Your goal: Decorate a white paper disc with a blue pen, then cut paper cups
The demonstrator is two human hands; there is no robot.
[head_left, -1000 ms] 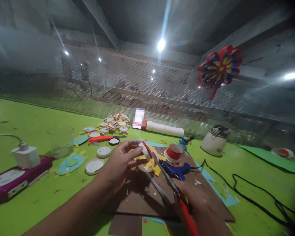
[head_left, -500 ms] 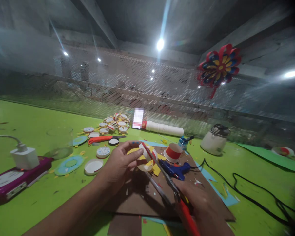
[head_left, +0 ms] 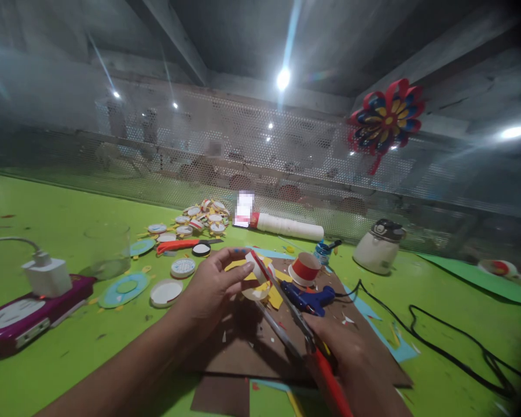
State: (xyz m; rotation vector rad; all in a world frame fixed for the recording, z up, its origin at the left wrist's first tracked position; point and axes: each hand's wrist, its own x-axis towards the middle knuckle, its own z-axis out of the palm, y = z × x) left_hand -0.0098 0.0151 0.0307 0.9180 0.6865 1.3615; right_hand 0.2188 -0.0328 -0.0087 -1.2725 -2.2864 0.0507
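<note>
Between the thumb and fingers of my left hand (head_left: 217, 281) is a piece of paper cup (head_left: 257, 268), white with a red edge. My right hand (head_left: 342, 347) grips the red handles of a pair of scissors (head_left: 306, 336). The scissor blades are spread apart, and the upper one reaches the red edge of the cup piece. Yellow paper scraps (head_left: 275, 297) lie just beyond the blades. A blue glue gun (head_left: 310, 299) rests on the brown board (head_left: 243, 365), with a red and white paper cup (head_left: 305, 269) standing behind it.
To the left are a purple power strip (head_left: 39, 324) with a white charger (head_left: 47, 277), a clear glass (head_left: 108, 249) and blue paper rings (head_left: 124, 289). An orange-handled cutter (head_left: 180, 246) lies before piled discs (head_left: 204, 217). At right are a white pot (head_left: 377, 249) and a black cable (head_left: 451, 341).
Very little differs. Both hands keep their grip, and the cup piece and scissors have shifted only slightly.
</note>
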